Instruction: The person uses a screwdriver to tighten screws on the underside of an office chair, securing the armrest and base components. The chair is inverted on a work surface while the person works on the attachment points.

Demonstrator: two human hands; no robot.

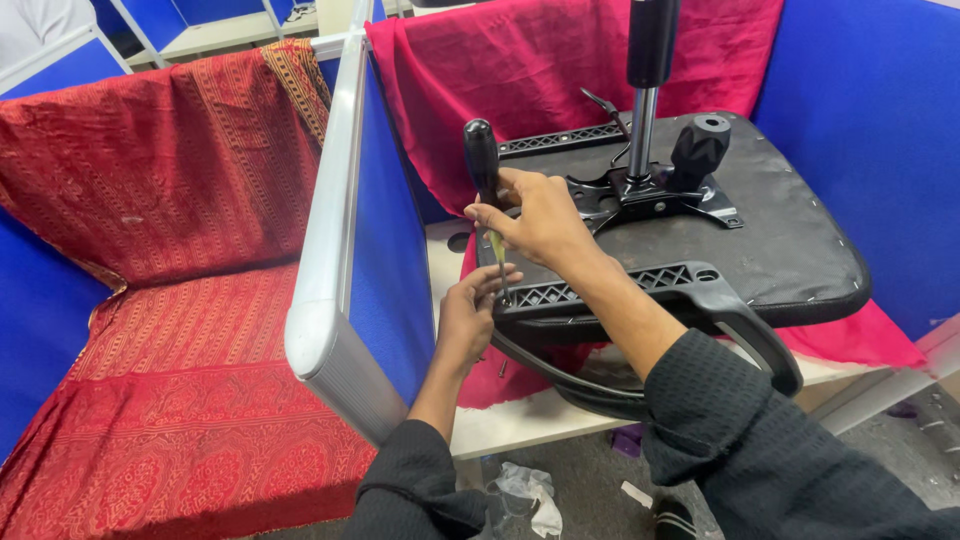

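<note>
A red patterned cloth [170, 300] covers the seat at left, beside a blue divider [385, 260]. The left hand [468, 318] pinches the armrest bracket [600, 290] at the screwdriver tip. The right hand [540, 215] has its grip closed around the screwdriver [484, 175], upright over the upturned chair seat [790, 240] on the bench [520, 415].
</note>
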